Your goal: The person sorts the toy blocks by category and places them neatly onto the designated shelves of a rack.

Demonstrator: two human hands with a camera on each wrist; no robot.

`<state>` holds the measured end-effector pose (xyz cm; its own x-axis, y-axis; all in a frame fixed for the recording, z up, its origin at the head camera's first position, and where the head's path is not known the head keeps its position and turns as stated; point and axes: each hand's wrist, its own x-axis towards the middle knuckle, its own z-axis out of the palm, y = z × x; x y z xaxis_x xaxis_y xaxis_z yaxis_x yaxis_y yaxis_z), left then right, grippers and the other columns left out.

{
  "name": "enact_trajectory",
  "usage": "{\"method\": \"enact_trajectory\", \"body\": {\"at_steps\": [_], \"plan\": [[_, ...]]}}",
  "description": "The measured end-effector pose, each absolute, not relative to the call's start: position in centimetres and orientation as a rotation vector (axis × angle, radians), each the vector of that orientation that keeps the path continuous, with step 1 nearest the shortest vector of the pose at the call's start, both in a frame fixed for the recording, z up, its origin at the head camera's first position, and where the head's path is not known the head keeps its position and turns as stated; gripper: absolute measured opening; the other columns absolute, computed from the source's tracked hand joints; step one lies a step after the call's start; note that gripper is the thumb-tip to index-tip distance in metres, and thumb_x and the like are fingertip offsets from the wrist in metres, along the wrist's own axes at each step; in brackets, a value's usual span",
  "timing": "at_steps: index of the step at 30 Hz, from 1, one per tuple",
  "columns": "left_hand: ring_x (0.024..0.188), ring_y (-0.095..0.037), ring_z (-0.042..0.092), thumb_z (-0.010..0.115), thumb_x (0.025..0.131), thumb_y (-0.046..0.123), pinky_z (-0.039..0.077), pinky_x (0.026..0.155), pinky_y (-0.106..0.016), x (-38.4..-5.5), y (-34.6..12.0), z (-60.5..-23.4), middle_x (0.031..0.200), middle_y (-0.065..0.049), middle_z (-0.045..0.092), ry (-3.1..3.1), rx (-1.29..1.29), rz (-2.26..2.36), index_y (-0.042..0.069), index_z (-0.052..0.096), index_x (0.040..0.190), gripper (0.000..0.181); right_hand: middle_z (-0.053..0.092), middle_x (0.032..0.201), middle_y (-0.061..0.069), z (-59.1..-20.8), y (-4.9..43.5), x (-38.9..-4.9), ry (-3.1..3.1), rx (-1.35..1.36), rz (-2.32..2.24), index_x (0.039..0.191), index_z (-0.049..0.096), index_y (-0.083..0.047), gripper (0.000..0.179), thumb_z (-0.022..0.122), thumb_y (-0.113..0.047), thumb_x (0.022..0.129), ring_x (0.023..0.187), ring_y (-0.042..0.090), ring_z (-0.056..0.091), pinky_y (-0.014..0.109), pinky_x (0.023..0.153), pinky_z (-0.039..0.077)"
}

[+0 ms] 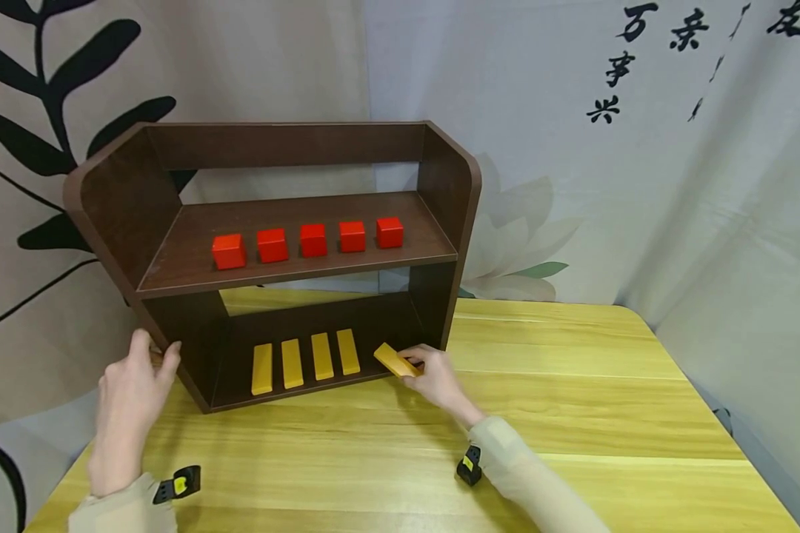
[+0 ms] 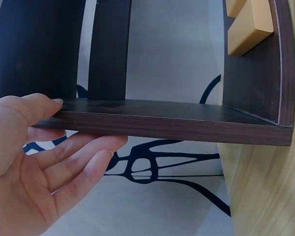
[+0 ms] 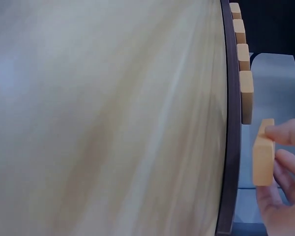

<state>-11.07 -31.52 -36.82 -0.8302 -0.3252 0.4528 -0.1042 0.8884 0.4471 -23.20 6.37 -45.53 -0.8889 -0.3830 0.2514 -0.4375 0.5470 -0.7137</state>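
Note:
A dark brown two-tier shelf [image 1: 293,277] stands on the table. My left hand [image 1: 132,400] grips the front edge of its left side panel, thumb on the inner face and fingers on the outer, as the left wrist view shows. At the lower tier's right end, my right hand [image 1: 433,376] pinches a yellow rectangular block [image 1: 397,360] between thumb and fingers. The block is tilted, its far end pointing to the back left. Several similar yellow blocks [image 1: 292,363] lie in a row on the lower tier, to its left. Red cubes [image 1: 313,240] are lined up on the upper tier.
The yellow wood-grain table [image 1: 573,414] extends in front of the shelf and to its right. Behind hangs a pale curtain [image 1: 540,96] with dark leaf prints and writing. A black curved cable or tube [image 1: 7,470] is at the lower left.

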Motion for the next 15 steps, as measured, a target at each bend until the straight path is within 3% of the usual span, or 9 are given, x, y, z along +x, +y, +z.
{"method": "enact_trajectory", "body": {"at_steps": [15], "plan": [[0.044, -0.026, 0.043, 0.047, 0.098, 0.024, 0.027, 0.043, -0.031, -11.09, -31.49, -36.84, 0.065, -0.020, 0.054, -2.526, 0.303, -0.554, -0.001, 0.040, 0.095, 0.026, 0.064, 0.105, 0.018, -46.22, 5.35, -23.83, -2.772, 0.651, 1.363, 0.110, 0.068, 0.000, 0.032, 0.072, -0.003, 0.078, 0.087, 0.025, 0.066, 0.028, 0.071, 0.055]]}}
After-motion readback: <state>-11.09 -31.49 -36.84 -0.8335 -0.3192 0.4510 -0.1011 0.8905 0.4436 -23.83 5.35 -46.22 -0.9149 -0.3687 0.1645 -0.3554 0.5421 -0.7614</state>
